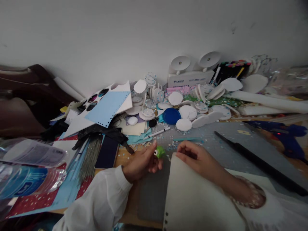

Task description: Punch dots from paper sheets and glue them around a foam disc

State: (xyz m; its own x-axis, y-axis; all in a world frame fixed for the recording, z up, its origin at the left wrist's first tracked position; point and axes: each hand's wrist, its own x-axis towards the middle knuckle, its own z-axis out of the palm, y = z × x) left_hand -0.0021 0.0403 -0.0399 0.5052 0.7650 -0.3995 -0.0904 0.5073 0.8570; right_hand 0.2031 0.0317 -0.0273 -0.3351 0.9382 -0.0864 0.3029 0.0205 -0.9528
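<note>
- Well, your left hand [141,163] is partly curled, thumb raised and fingers bent, with a small bright-green plastic piece with a round eye-like spot [160,152] held at its fingertips.
- Your right hand [196,157] is nearly closed, thumb and fingers pinching the top-left corner of a large cream sheet with small dark shapes along its left edge [192,195].
- That sheet lies under your right hand and forearm, over a grey mat [154,195]; the green piece sits just left of its pinched corner, apart from it.
- To the right, you have a long black tool with a narrow tapering end [260,163] lying slantwise, and beyond it a dark-blue glue gun with a small red light [286,136].
- Ahead of your hands, a white pen-like stick with dark bands [157,133] lies near a heap of round white discs [188,112], with a deep-blue round disc [171,116] among them.
- On your left, a pale-blue sheet with small holes along its edges [108,107] rests on a white board with large round openings [124,86].
- Nearer you on that side, a clear plastic bottle with a blue label [31,181] lies on its side.
</note>
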